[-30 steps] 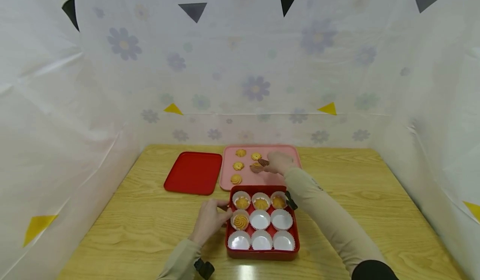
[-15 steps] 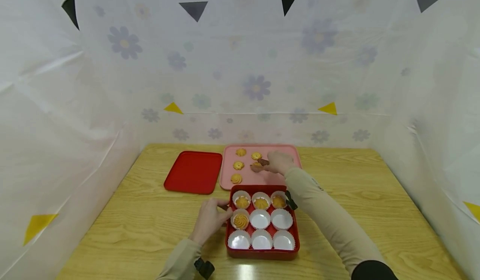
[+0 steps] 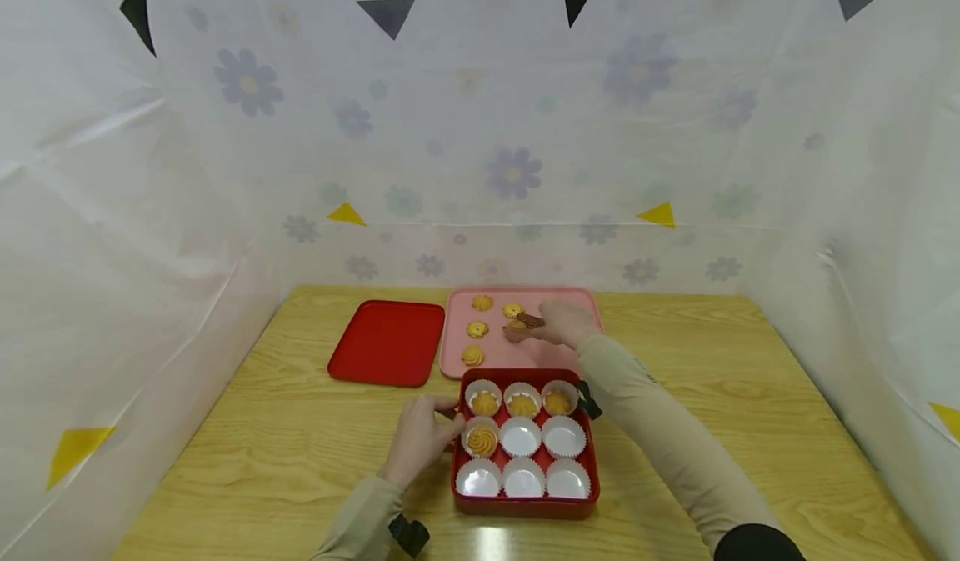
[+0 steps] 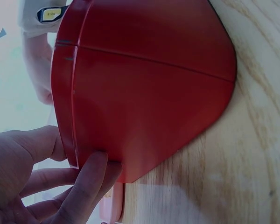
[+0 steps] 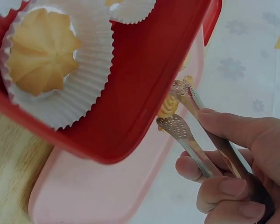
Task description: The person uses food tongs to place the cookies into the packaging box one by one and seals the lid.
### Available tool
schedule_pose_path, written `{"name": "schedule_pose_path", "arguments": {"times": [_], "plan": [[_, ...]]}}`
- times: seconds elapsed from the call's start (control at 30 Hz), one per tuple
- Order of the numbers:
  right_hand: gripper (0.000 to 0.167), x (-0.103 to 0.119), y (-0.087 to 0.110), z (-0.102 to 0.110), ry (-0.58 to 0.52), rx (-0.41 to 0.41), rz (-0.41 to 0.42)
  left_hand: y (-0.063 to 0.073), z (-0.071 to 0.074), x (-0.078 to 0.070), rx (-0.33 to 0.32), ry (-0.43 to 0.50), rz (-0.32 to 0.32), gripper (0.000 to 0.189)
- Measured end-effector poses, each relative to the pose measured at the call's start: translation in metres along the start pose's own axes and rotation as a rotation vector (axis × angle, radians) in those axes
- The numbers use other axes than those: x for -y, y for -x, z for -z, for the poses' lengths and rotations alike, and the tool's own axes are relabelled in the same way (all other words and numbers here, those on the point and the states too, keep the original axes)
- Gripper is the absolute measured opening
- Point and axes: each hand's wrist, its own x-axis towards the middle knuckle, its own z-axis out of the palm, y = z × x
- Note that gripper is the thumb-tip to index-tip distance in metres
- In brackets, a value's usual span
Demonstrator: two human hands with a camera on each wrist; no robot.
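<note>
My right hand (image 3: 566,323) grips a pair of metal tongs (image 5: 192,148) over the pink tray (image 3: 497,363). Between the tongs' perforated ends is a swirled butter cookie (image 5: 168,107). Close to the body stands a red box (image 3: 525,508) with rows of white paper cups. The back row of cups has cookies, and the left cup of the middle row holds a swirled cookie (image 3: 482,442); the other cups have none. At the box's back left corner, my left hand (image 3: 420,436) holds on, thumb at the rim and fingers against the outer wall (image 4: 144,107).
Several more cookies (image 3: 477,329) lie on the left part of the pink tray. A flat red tray or lid (image 3: 386,344) lies to its left. White flowered sheeting (image 3: 517,169) encloses the wooden table (image 3: 285,444) at the back and sides.
My right hand and the tongs have shifted slightly to the right over the pink tray, with the cookie still between the tips. My left hand stays at the box corner.
</note>
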Motion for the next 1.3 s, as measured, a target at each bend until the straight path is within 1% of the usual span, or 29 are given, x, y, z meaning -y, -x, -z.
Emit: {"name": "schedule_pose_path", "arguments": {"times": [0.17, 0.3, 0.5, 0.67, 0.73, 0.83, 0.97, 1.03, 1.2, 1.3], "plan": [[0.033, -0.007, 0.009, 0.004, -0.015, -0.03, 0.027, -0.001, 0.0, -0.001, 0.006, 0.003, -0.003, 0.029], [0.03, -0.012, 0.02, 0.007, -0.045, -0.046, 0.056, -0.001, 0.0, 0.0, 0.008, 0.003, -0.002, 0.029], [0.027, -0.016, 0.044, 0.014, -0.081, -0.053, 0.093, 0.001, 0.001, 0.002, 0.002, -0.003, -0.007, 0.028], [0.023, -0.018, 0.063, 0.019, -0.122, -0.068, 0.144, 0.001, 0.001, 0.002, 0.0, -0.01, -0.014, 0.027], [0.021, -0.02, 0.071, 0.019, -0.139, -0.062, 0.169, 0.002, 0.001, 0.002, -0.001, -0.007, -0.014, 0.027], [0.019, -0.022, 0.083, 0.018, -0.145, -0.06, 0.212, 0.002, 0.001, 0.001, 0.003, 0.002, -0.007, 0.027], [0.026, -0.026, 0.097, 0.015, -0.145, -0.063, 0.265, 0.003, 0.001, 0.001, 0.017, 0.005, 0.017, 0.028], [0.027, -0.028, 0.104, 0.012, -0.134, -0.071, 0.294, 0.003, 0.001, 0.0, 0.021, 0.007, 0.028, 0.028], [0.017, -0.031, 0.117, 0.006, -0.12, -0.061, 0.369, 0.002, 0.0, 0.0, 0.018, 0.013, 0.027, 0.029], [0.015, -0.032, 0.123, 0.002, -0.112, -0.036, 0.398, 0.003, 0.0, 0.001, 0.014, 0.003, 0.018, 0.03]]}}
